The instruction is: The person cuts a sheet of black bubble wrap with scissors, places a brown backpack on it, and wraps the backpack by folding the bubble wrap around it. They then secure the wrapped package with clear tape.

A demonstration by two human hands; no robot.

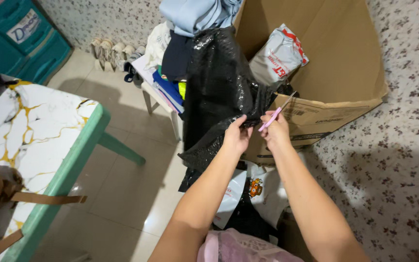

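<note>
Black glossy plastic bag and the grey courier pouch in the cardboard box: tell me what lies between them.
Head view: nothing separate lies between. The black glossy plastic bag overlaps the brown cardboard box rim, its edge reaching the grey courier pouch.

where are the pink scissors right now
In the head view, the pink scissors are right of centre, held in the right hand, at the edge of the black plastic bag, before the cardboard box.

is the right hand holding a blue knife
No, the right hand grips pink-handled scissors beside the glossy black plastic bag that the left hand pinches.
</note>
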